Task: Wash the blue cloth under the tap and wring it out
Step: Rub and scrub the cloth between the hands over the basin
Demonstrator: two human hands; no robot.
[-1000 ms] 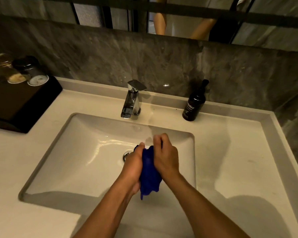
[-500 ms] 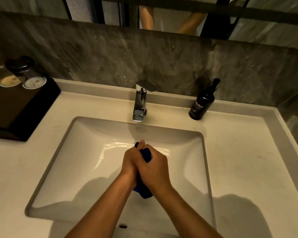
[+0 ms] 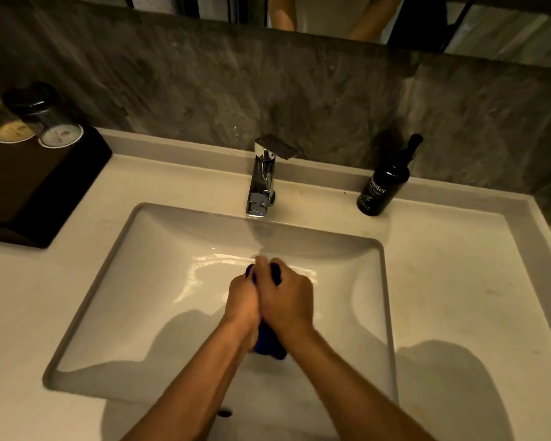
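Observation:
The blue cloth is bunched between both my hands over the middle of the white sink basin. My left hand and my right hand are pressed together and clenched around it. Only a small blue tip above my fingers and a lump below my wrists show. The chrome tap stands at the back of the basin, a little beyond my hands. I cannot tell whether water is running.
A dark pump bottle stands on the counter right of the tap. A black tray with two upturned glasses sits at the back left. A grey stone wall and a mirror rise behind the counter.
My hands have closed tighter together around the cloth, hiding more of it. The view has shifted so the tap and basin sit more centred.

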